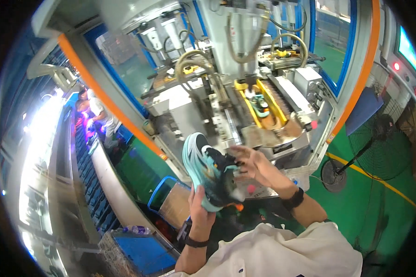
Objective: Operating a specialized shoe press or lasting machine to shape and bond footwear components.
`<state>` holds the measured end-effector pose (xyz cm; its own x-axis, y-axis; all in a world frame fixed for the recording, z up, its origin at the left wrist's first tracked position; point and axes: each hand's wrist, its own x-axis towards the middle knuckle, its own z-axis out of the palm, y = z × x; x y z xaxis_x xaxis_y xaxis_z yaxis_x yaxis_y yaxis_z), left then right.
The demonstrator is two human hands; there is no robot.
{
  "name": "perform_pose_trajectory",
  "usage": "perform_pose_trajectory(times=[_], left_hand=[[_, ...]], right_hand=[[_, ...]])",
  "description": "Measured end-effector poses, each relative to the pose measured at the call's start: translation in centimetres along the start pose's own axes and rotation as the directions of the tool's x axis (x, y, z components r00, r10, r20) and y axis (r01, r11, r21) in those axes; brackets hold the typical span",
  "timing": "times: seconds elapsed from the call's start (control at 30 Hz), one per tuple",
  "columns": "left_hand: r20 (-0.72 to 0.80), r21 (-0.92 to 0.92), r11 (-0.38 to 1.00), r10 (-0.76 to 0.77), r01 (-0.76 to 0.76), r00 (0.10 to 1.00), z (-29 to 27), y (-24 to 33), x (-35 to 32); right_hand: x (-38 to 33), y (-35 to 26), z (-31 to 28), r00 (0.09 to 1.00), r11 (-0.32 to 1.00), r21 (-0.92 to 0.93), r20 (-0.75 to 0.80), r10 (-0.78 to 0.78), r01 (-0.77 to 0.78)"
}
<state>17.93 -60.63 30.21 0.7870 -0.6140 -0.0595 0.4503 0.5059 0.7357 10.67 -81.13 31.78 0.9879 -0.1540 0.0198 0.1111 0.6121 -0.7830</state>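
Note:
I hold a teal and black sports shoe (207,171) in front of my chest, its pale teal sole turned to the left. My left hand (201,208) grips it from below at the heel end. My right hand (253,165) rests on the shoe's black upper from the right, fingers spread over the opening. Both wrists wear dark bands. Beyond the shoe stands a large grey machine (208,111), where a second teal shoe (260,105) sits clamped between yellow guides (268,99).
An orange and blue frame (359,74) surrounds the machine. A blue-handled bin (168,196) stands below left. A floor fan (379,147) is on the green floor at right. Another person (99,115) works at a conveyor line far left.

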Motion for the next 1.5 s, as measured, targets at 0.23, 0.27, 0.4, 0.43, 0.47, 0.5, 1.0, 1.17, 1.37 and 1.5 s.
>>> perform_pose_trajectory(times=[0.23,0.27,0.4,0.43,0.47,0.5,1.0,1.17,1.37,1.5], left_hand=[[0.293,0.703,0.707,-0.189,-0.078,0.937,9.6,-8.7,12.4],[0.325,0.729,0.677,-0.206,-0.106,0.923,10.4,-9.4,15.1],[0.099,0.779,0.627,-0.124,0.0,0.987,7.0,-16.5,31.6],[0.053,0.873,0.486,-0.045,-0.025,0.998,6.6,-18.1,35.1],[0.023,0.942,0.335,0.044,-0.037,0.999,6.9,-19.6,38.2],[-0.008,0.966,0.26,0.03,0.0,1.0,7.6,-21.1,40.5],[0.08,0.119,0.851,-0.522,0.512,0.849,6.7,-15.6,34.1],[-0.048,0.298,0.845,-0.453,0.445,0.89,0.7,-5.7,19.2],[-0.436,0.258,0.942,-0.084,0.214,0.896,-6.5,2.6,5.0],[-0.767,0.264,0.947,0.089,0.186,0.636,-6.1,3.4,-1.1]], right_hand=[[-1.0,-2.3,-14.6,0.761,0.973,-0.152,-0.606,-0.232,0.175],[-1.4,-2.8,-16.9,0.705,0.944,-0.218,-0.627,-0.33,0.248],[-4.1,-6.7,-22.5,0.57,0.87,-0.343,-0.658,-0.492,0.354],[-5.0,-7.4,-22.8,0.544,0.86,-0.354,-0.668,-0.508,0.369],[-5.7,-8.8,-22.8,0.518,0.847,-0.37,-0.673,-0.528,0.383],[-6.6,-9.6,-23.4,0.466,0.836,-0.431,-0.695,-0.548,0.341],[9.7,-24.5,-27.3,0.53,0.263,-0.82,-0.539,-0.655,-0.508],[26.0,-19.1,-28.8,0.687,0.026,-0.72,-0.671,-0.278,-0.693],[34.1,-6.2,-31.0,0.687,-0.133,-0.744,-0.513,-0.515,-0.655],[34.0,-4.9,-32.1,0.64,-0.053,-0.746,-0.53,-0.556,-0.663]])
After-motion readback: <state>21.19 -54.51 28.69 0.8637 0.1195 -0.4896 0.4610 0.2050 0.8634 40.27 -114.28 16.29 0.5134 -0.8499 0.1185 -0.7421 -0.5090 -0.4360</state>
